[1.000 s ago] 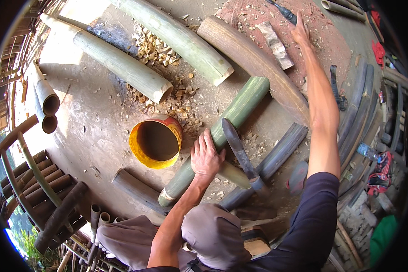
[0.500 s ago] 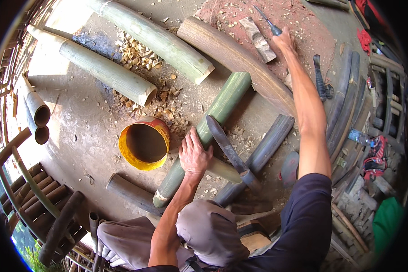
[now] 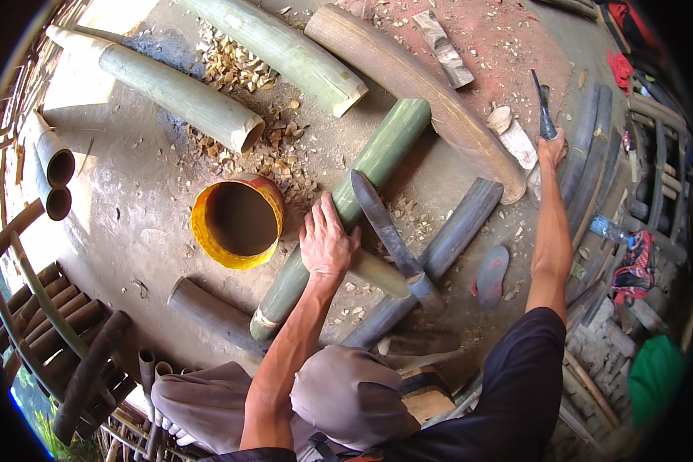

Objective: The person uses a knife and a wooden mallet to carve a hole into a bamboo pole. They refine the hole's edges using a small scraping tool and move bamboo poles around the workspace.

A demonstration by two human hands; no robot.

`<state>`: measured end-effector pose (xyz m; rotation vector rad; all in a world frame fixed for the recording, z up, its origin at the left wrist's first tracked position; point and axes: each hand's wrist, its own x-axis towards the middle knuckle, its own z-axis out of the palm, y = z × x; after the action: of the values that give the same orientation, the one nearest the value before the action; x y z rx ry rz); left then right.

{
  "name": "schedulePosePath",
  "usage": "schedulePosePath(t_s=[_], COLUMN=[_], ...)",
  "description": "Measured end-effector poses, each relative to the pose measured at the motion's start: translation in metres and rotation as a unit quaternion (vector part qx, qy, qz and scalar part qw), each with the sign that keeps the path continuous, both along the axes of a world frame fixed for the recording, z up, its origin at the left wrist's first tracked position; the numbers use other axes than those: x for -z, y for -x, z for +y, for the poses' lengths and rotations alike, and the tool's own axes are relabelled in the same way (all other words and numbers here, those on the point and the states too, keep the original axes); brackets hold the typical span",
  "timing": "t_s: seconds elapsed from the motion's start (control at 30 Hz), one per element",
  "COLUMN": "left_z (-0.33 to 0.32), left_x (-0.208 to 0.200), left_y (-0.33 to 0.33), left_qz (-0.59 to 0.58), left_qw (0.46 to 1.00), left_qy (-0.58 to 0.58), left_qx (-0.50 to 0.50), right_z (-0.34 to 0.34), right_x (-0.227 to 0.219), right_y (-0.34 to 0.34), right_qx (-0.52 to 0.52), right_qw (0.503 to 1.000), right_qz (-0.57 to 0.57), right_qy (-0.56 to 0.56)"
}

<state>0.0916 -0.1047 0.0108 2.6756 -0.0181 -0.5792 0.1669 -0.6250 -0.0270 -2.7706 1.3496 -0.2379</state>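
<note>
Left fingers (image 3: 329, 212) lie slightly spread over stiff-looking, probably slippery green bamboo (image 3: 382, 156), best steadied mid-length, while right fingers (image 3: 557, 142) grip a dark tool (image 3: 545, 115).

Downward head-camera view (wide fisheye) from above

Floor (image 3: 135, 250): grey, with a reddish area (image 3: 535, 50) at upper right. Left boundary: slatted wall (image 3: 11, 146). Light: bright patches (image 3: 83, 83) fall on the floor at upper left. Furniture: slatted frame (image 3: 60, 327), lower left; green foliage (image 3: 45, 425) shows below it.
</note>
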Motion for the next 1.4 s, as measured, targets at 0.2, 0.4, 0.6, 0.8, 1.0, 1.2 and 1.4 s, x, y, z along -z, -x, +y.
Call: schedulePosePath(t_s=[0.2,0.4,0.6,0.8,1.0,1.2,1.4], left_z=[0.008,0.005,-0.002,0.002,0.045,0.097,0.156], left_x=[0.003,0.003,0.001,0.008,0.024,-0.012,-0.047], left_y=[0.003,0.002,0.005,0.009,0.008,0.11,0.195], left_qz=[-0.034,-0.034,-0.054,-0.109,-0.191,-0.186,-0.201], left_qw=[0.999,0.999,0.998,0.992,0.972,0.935,0.93], left_qy=[-0.001,-0.009,-0.008,-0.049,0.113,0.301,0.291], left_qx=[0.008,0.019,0.004,0.035,0.074,-0.007,-0.099], right_z=[0.01,0.012,0.051,0.165,0.262,0.259,0.266], right_x=[0.006,-0.007,-0.054,-0.08,-0.058,-0.007,-0.016], right_y=[0.011,0.016,0.077,0.271,0.418,0.469,0.472], right_qx=[0.01,-0.039,-0.093,-0.084,0.065,0.082,0.072], right_qw=[1.0,0.998,0.988,0.964,0.943,0.955,0.97], right_qz=[-0.01,-0.045,-0.123,-0.24,-0.26,-0.229,-0.182], right_qy=[-0.017,0.002,0.023,-0.075,-0.198,-0.171,-0.142])
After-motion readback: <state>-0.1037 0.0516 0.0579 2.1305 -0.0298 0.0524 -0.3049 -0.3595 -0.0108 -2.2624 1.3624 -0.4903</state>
